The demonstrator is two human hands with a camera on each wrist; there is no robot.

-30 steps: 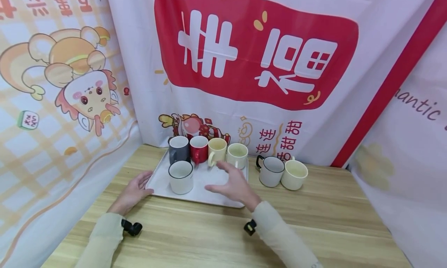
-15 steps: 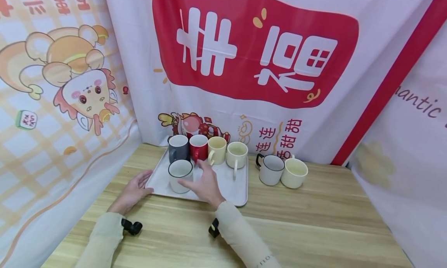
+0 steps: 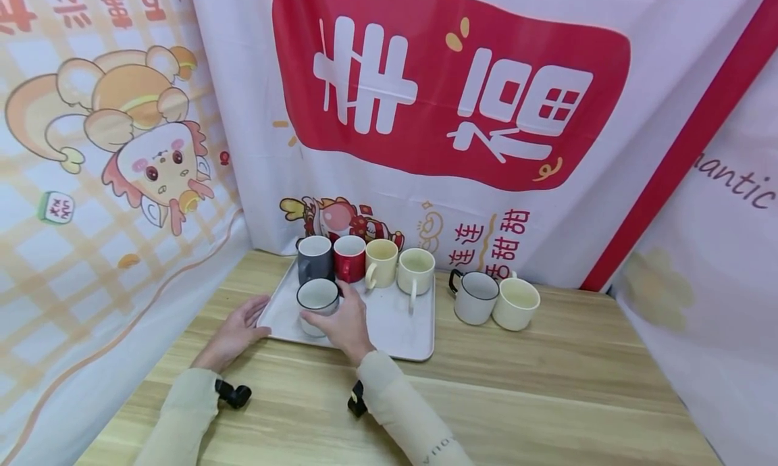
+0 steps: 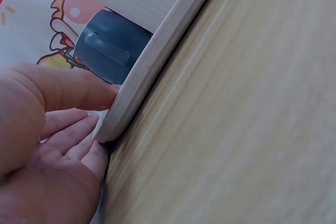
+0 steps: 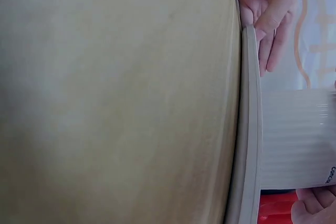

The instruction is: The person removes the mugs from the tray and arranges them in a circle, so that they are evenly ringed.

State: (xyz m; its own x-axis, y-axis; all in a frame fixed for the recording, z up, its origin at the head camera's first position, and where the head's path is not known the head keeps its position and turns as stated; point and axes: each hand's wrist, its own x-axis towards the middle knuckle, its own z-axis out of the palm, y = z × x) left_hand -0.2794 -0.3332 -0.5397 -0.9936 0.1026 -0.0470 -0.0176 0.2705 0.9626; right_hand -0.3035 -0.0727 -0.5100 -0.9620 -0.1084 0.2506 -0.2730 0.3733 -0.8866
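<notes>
A white tray (image 3: 395,331) is sitting on the desk (image 3: 547,375) and carrying five upright mugs: a dark grey mug (image 3: 317,263), a red mug (image 3: 349,260), a pale yellow mug (image 3: 381,263) and a cream mug (image 3: 416,273) are lining its far side, while a black-rimmed white mug (image 3: 317,298) is standing near its front left. A black-handled mug (image 3: 476,300) and a light yellow mug (image 3: 516,307) are standing side by side on the desk, right of the tray. The right hand (image 3: 348,323) — a second ago hovering near the cream mug — is now grasping the black-rimmed white mug between thumb and fingers. The left hand (image 3: 234,331) is keeping its place at the tray's front-left corner, thumb touching the edge, relaxed fingers extending along the side.
</notes>
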